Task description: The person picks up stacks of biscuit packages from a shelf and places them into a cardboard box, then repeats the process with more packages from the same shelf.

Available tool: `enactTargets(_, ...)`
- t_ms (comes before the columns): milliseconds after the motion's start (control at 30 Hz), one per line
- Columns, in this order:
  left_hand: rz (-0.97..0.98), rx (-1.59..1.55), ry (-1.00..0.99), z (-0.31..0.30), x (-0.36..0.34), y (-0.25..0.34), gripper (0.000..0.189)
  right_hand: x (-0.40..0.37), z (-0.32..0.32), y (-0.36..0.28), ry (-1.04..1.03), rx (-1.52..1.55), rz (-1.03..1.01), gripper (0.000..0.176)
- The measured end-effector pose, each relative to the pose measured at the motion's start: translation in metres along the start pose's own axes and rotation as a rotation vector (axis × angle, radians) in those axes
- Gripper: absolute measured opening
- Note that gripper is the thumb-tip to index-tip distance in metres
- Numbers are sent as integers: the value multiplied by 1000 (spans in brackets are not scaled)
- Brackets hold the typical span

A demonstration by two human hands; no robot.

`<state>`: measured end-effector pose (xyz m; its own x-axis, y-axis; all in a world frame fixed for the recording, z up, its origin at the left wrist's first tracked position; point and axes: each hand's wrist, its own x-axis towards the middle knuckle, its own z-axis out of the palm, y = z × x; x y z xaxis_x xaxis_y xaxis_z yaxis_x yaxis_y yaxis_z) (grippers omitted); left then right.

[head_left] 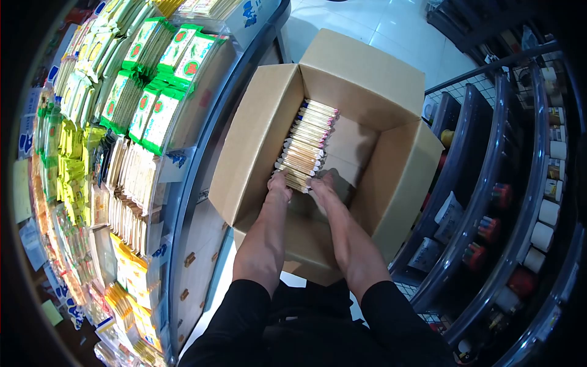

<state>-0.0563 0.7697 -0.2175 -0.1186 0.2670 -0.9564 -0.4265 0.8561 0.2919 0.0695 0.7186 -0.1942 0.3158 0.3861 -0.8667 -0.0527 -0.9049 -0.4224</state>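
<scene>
An open cardboard box (244,147) stands in front of me with its flaps folded outward. Inside, along its left side, lies a row of slim pale packs (310,131), stacked edge to edge, with pink, white and dark ends. What the packs contain cannot be made out. At the near end of the row, my left hand (280,185) is closed around the packs' left ends. Opposite it, my right hand (323,185) grips the right ends of the same packs. Some fingertips on both hands are hidden against the packs and in shadow.
On the left stands a shelf with several rows of packaged goods, including green-and-white packets (148,113) and yellow packets (72,165). A dark tiered rack (465,202) with jars and pouches curves along the right. Pale floor tiles (367,21) show beyond the box.
</scene>
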Motion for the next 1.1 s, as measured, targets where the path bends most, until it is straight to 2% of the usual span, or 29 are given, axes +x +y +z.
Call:
enactTargets(133, -4, -45, 1, 1, 5, 1, 26, -5, 13, 2, -48, 149, 83, 91)
enactTargets(200, 0, -20, -13, 2, 10, 2, 24, -2, 21, 3, -76, 295, 43, 70)
enactTargets(233, -1, -22, -11, 2, 10, 1, 24, 12, 31, 14, -77, 292, 45, 70)
enactTargets(300, 7, -27, 5, 4, 8, 3, 22, 31, 48, 23, 121, 154, -40, 48)
enactTargets(400, 8, 52, 16, 3, 6, 3, 23, 37, 54, 27, 122, 249, -54, 38)
enactTargets(533, -65, -8, -33, 0, 17, -1, 26, 39, 53, 32, 113, 267, -82, 36)
enactTargets(600, -94, 22, -27, 1, 12, -3, 28, 37, 53, 32, 21, 475, -130, 36)
enactTargets(933, -119, 6, -95, -3, 7, 2, 33, -2, 35, 10, -1, 500, -116, 38)
enactTargets(1000, -113, 56, -44, 0, -14, 9, 41, 0, 31, 9, -82, 436, -27, 49)
enactTargets(1033, -112, 53, -46, 4, -25, 13, 41, 1, 30, 8, -82, 433, -30, 49)
enactTargets(1100, -91, 47, -20, 7, -41, 19, 48, 2, 31, 9, 8, 359, 72, 64)
